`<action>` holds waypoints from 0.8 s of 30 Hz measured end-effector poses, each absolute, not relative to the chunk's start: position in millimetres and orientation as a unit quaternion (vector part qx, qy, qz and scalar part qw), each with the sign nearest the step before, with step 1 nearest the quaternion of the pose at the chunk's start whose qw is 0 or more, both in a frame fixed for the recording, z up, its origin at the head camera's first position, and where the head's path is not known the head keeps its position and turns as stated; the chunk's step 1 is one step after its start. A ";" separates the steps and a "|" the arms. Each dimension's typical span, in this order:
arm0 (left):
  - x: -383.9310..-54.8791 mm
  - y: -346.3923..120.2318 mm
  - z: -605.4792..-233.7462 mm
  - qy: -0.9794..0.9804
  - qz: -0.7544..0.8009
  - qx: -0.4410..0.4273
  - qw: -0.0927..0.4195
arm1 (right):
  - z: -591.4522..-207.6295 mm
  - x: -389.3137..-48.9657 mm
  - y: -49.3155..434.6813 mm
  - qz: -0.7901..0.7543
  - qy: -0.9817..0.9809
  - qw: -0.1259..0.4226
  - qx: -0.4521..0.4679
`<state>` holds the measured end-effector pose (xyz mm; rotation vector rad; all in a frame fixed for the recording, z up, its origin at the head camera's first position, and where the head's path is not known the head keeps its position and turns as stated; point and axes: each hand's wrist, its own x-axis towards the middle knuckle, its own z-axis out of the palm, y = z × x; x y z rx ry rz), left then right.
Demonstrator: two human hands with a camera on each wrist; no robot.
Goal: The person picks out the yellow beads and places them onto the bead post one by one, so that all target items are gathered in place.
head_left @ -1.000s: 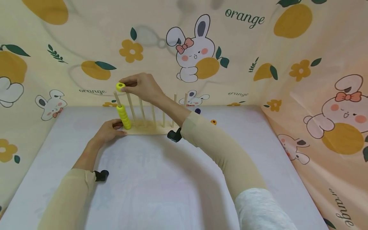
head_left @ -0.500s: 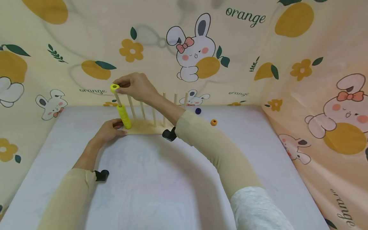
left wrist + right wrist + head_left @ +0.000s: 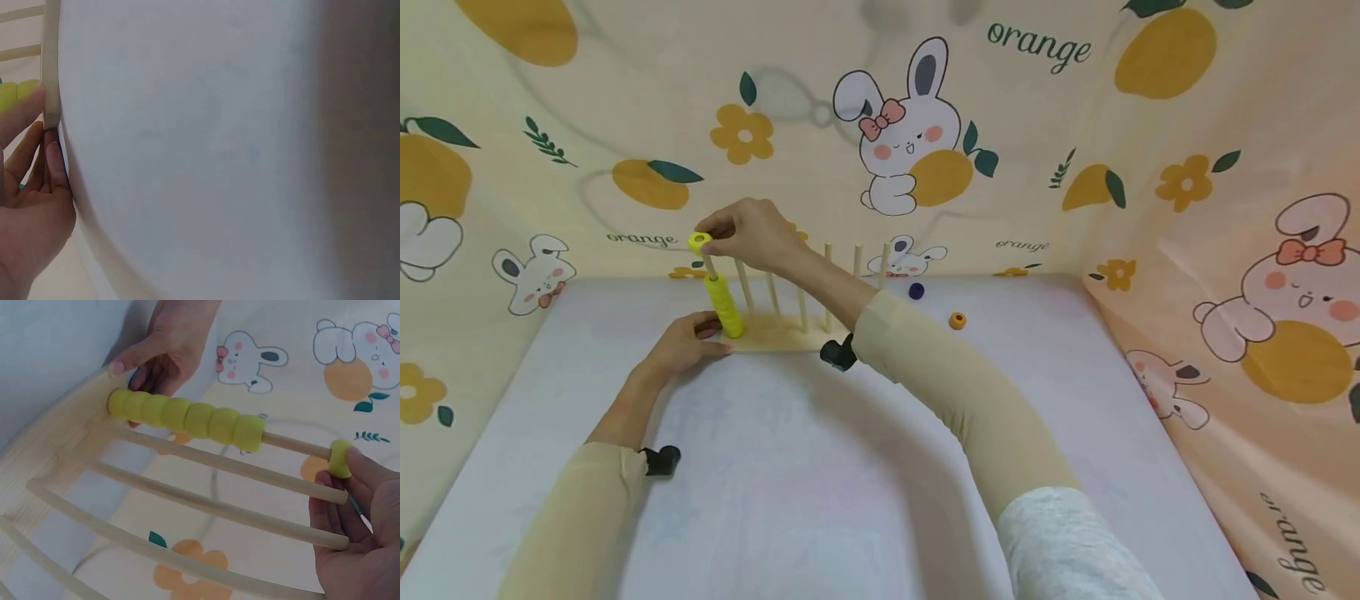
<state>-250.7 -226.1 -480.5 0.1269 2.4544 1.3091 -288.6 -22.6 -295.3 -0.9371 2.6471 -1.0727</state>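
Observation:
A wooden peg rack [image 3: 784, 338] with a row of upright pegs stands toward the back of the table. Its leftmost peg carries a stack of several yellow beads [image 3: 187, 417]. At the top of that same peg, my right hand [image 3: 756, 237] pinches another yellow bead [image 3: 339, 459] between thumb and fingers; the peg's tip meets the bead's hole, with bare peg between it and the stack. My left hand [image 3: 681, 343] grips the left end of the rack's base, thumb [image 3: 25, 112] on one side and fingers around the end. The other visible pegs are bare.
Right of the rack on the white table [image 3: 760, 500] lie a dark blue bead [image 3: 916, 291] and an orange bead [image 3: 957, 321]. A printed cloth [image 3: 805, 192] rises behind and beside the table. My right forearm crosses in front of the rack's right part.
My right hand has moved left with the yellow bead, over the leftmost peg, then slightly down so the bead sits on its tip. My left hand has stayed at the base.

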 end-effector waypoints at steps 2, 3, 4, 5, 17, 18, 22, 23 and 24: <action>-250.1 -225.3 -479.2 0.871 0.456 0.047 0.177 | -295.8 -288.7 -22.2 -0.353 0.878 0.066 -0.316; -249.7 -224.6 -478.2 0.872 0.453 0.049 0.177 | -295.9 -288.7 -22.1 -0.351 0.879 0.065 -0.317; -249.6 -224.2 -477.6 0.873 0.452 0.051 0.176 | -296.0 -288.7 -22.1 -0.349 0.879 0.066 -0.318; -249.5 -223.7 -476.9 0.873 0.451 0.052 0.175 | -296.0 -288.7 -22.1 -0.346 0.880 0.065 -0.320; -251.4 -224.0 -477.9 0.876 0.447 0.062 0.168 | -294.9 -286.7 -20.8 -0.364 0.877 0.060 -0.308; -251.2 -223.4 -477.3 0.876 0.447 0.061 0.169 | -294.5 -286.4 -20.3 -0.371 0.875 0.058 -0.306; -251.1 -222.1 -477.2 0.876 0.448 0.055 0.172 | -291.1 -285.4 -15.8 -0.399 0.865 0.054 -0.300; -251.1 -222.6 -477.8 0.875 0.449 0.055 0.171 | -289.8 -285.3 -14.2 -0.408 0.861 0.053 -0.298; -251.3 -223.2 -478.7 0.875 0.450 0.056 0.170 | -288.6 -285.2 -12.5 -0.417 0.858 0.052 -0.296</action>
